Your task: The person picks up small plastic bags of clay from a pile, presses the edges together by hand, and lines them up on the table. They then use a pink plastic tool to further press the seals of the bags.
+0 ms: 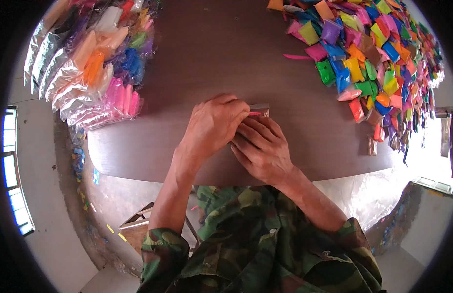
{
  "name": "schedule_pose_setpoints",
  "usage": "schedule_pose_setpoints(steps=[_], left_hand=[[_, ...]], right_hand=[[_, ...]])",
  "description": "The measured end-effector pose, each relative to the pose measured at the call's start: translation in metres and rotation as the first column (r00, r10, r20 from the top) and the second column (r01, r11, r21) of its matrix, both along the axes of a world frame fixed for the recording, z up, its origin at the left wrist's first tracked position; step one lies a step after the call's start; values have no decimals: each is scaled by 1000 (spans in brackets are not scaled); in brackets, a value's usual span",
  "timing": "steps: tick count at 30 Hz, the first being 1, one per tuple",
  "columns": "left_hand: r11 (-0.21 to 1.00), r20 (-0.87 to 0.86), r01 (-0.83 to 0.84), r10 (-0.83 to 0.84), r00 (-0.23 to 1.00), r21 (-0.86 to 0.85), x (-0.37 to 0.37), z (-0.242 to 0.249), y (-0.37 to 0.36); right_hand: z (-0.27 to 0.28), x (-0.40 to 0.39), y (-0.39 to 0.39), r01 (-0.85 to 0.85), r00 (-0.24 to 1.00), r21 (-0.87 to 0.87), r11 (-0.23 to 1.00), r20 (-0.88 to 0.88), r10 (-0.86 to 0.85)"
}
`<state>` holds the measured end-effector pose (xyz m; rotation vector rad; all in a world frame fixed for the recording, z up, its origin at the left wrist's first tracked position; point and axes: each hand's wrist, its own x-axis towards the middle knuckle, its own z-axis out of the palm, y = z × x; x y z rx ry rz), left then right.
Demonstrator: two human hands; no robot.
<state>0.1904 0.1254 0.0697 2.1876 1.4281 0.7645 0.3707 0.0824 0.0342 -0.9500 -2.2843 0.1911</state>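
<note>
My left hand (214, 122) is closed, with its fingers bent around a small pink strip (255, 114) that pokes out at the fingertips. My right hand (263, 149) lies against it, fingers curled together at the edge of a small clear packet (265, 108). The packet shows just beyond the fingertips, over the dark brown table (221, 63). Most of the packet and whatever lies between the palms are hidden by the fingers.
At the left are stacked clear bags (97, 63) with orange, white, blue and pink contents. A large heap of small colourful packets (368, 53) covers the right side. A wooden stool (137, 227) stands below the table edge, at the left.
</note>
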Motion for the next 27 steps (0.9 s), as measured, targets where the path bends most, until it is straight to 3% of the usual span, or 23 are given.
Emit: schedule_pose_setpoints(steps=[3, 6, 12, 16, 21, 24, 27], left_hand=[[1000, -46, -10, 9, 999, -16, 3, -2, 10], [997, -125, -8, 18, 992, 79, 3, -10, 24], [994, 20, 78, -77, 997, -82, 15, 2, 21], [997, -158, 81, -78, 984, 8, 22, -9, 34], [991, -216, 39, -10, 976, 128, 17, -3, 40], [998, -4, -40, 40, 999, -39, 12, 14, 22], [994, 22, -102, 103, 994, -47, -5, 12, 2]], right_hand=[[4, 0, 1, -2, 1000, -9, 1000, 18, 2], [1, -1, 0, -18, 1000, -34, 999, 16, 18], [2, 0, 1, -1, 1000, -21, 1000, -24, 0], [6, 0, 1, 7, 1000, -44, 999, -21, -8], [3, -1, 2, -3, 999, -35, 999, -41, 2], [2, 2, 3, -27, 999, -35, 999, -28, 26], [0, 1, 2, 0, 1000, -8, 1000, -21, 0]])
